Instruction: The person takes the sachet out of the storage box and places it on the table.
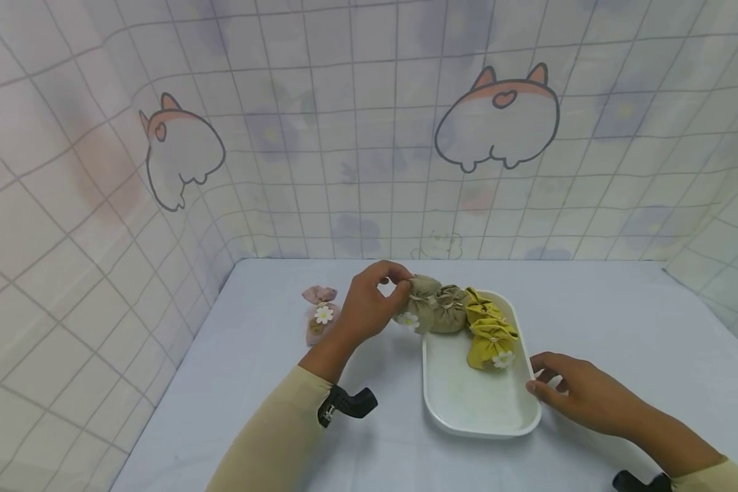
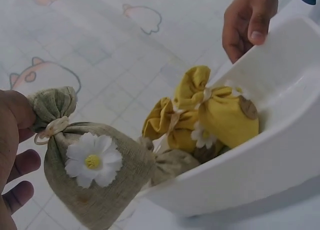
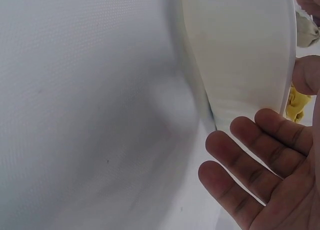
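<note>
My left hand (image 1: 372,302) pinches the gathered top of a grey-green drawstring sachet (image 2: 102,170) with a white flower on it. That sachet hangs at the left rim of a white tray (image 1: 473,410). Inside the tray's far end lie another grey-green sachet (image 1: 450,313) and two yellow sachets, the nearer yellow sachet (image 1: 487,350) with a white flower. At the tray's right side, my right hand (image 1: 581,396) holds the wall, thumb at the rim and fingers (image 3: 240,185) along the outside.
A pink sachet (image 1: 322,324) with a white flower lies on the white-covered table (image 1: 246,383), left of my left forearm. Behind the table hangs a checked curtain (image 1: 357,171) with cartoon animals. The near half of the tray shows its bare floor.
</note>
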